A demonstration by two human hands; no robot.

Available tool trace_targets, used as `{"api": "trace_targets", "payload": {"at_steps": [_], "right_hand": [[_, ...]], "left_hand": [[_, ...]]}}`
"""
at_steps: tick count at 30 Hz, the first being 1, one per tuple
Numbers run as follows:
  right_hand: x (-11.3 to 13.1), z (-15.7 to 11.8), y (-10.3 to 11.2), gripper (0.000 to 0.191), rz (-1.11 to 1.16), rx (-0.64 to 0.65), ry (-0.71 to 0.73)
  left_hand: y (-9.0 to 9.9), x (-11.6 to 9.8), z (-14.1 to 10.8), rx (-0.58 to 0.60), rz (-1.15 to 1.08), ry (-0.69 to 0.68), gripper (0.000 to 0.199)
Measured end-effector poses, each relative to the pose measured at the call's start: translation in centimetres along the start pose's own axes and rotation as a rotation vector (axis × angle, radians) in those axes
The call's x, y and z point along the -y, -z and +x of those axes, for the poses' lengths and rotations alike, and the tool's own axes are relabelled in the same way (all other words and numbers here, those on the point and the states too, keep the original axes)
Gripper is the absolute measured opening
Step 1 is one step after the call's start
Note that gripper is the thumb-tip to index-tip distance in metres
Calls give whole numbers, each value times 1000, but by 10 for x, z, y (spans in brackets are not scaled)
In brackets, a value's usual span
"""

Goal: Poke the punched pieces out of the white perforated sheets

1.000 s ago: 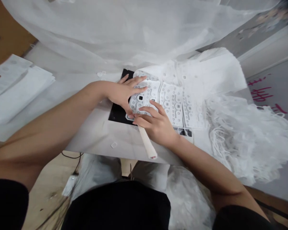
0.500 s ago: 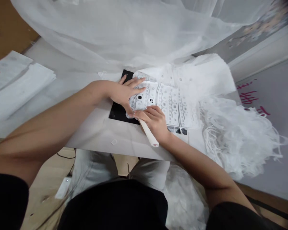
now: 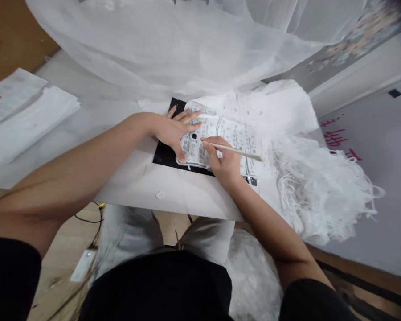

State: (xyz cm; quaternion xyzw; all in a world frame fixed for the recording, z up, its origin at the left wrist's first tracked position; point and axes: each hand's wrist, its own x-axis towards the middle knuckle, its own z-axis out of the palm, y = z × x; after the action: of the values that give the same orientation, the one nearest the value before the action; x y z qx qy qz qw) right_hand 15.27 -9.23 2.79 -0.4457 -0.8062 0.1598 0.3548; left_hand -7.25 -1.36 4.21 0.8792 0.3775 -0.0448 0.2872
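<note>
White patterned fabric (image 3: 203, 154) with grey rings and curves lies over a black board (image 3: 165, 154) on the table. My left hand (image 3: 175, 129) rests flat on the fabric's left part, fingers spread, thumb at the lower left edge. My right hand (image 3: 223, 162) is closed around a thin white stick-like tool (image 3: 243, 153). The tool's tip points left at the fabric, near a small black square, and its other end points right. Whether the tip touches the fabric cannot be made out.
Sheer white fabric (image 3: 187, 49) hangs across the back. White sheets (image 3: 30, 120) lie at the left. A tangled heap of white strips (image 3: 324, 191) sits at the right, beside a grey board (image 3: 370, 178) with pink writing. A small white scrap (image 3: 160, 195) lies near the front edge.
My right hand has moved away from my left thumb, to the right. The tool has swung from pointing down toward me to lying nearly sideways. My left hand has stayed in place.
</note>
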Motion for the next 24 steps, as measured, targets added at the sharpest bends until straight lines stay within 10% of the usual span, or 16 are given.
{"api": "trace_targets", "payload": {"at_steps": [8,17,24], "right_hand": [[-9,-7,29,24,213,181,-218],[-2,-17,29,22,234,115,-135],[-19,-9,37,25,363,8,-259]], "left_hand": [[7,-5,-4,90,76,39,136],[8,-8,-6,65,62,44,123],[10,-45,-17,-67,104,-51,46]]}}
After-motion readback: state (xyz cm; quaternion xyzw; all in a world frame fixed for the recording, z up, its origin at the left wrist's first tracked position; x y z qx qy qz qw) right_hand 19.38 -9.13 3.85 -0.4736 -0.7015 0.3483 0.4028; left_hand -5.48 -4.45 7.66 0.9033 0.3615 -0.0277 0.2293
